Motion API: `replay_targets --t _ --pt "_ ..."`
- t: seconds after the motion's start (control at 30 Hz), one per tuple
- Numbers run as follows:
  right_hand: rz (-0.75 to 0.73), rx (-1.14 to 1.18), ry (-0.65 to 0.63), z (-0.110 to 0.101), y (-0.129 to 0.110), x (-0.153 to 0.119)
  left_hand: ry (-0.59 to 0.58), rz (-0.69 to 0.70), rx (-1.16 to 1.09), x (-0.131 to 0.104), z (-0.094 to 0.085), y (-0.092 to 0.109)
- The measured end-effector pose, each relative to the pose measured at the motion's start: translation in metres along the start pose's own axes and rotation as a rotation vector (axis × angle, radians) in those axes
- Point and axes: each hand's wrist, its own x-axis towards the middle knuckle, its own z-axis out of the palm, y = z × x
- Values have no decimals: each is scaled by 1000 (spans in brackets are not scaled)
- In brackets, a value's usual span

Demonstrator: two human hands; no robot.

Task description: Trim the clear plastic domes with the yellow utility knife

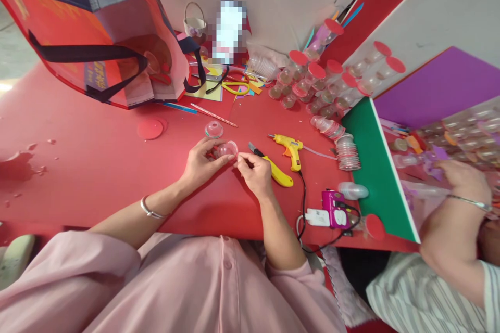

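Note:
My left hand (203, 162) curls its fingers and thumb round a small clear plastic cup (227, 150) above the red table. At the cup's right rim, the thumb and finger of my right hand (255, 170) are pinched together; any smaller piece between them is hidden. Just behind the cup rests a clear plastic dome lid (214, 129). A yellow utility knife (278, 171) lies close to the right of my right hand, its dark tip pointing to the back left. Beyond it is a yellow hot glue gun (289, 151) with a glue stick in its rear.
Red discs (150, 128) lie left. A large red bag (128, 62) stands at the back left, near scissors (236, 87) and a blurred phone (228, 31). Red-topped cups (300, 83) fill the back right. A green divider (375, 166) separates a co-worker's arm (453, 208). The glue gun's cord reaches a purple box (334, 208).

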Motion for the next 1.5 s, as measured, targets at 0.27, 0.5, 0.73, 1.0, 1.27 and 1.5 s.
replay_targets --t 0.27,0.5,0.73,1.0,1.27,1.5 --pt "39 74 21 0 -4 0 -1 24 -17 0 0 -1" --pt "87 261 -43 -2 -7 0 -14 4 -33 0 0 -4" --pt "50 136 -60 -5 -9 0 -10 4 -37 1 0 -4" --pt "22 77 -101 -6 -11 1 3 7 -48 1 0 -3" --pt "13 81 -90 -8 -14 1 5 29 -68 -1 0 -1" --pt "7 90 -78 -6 -10 2 52 74 -114 0 -2 5"
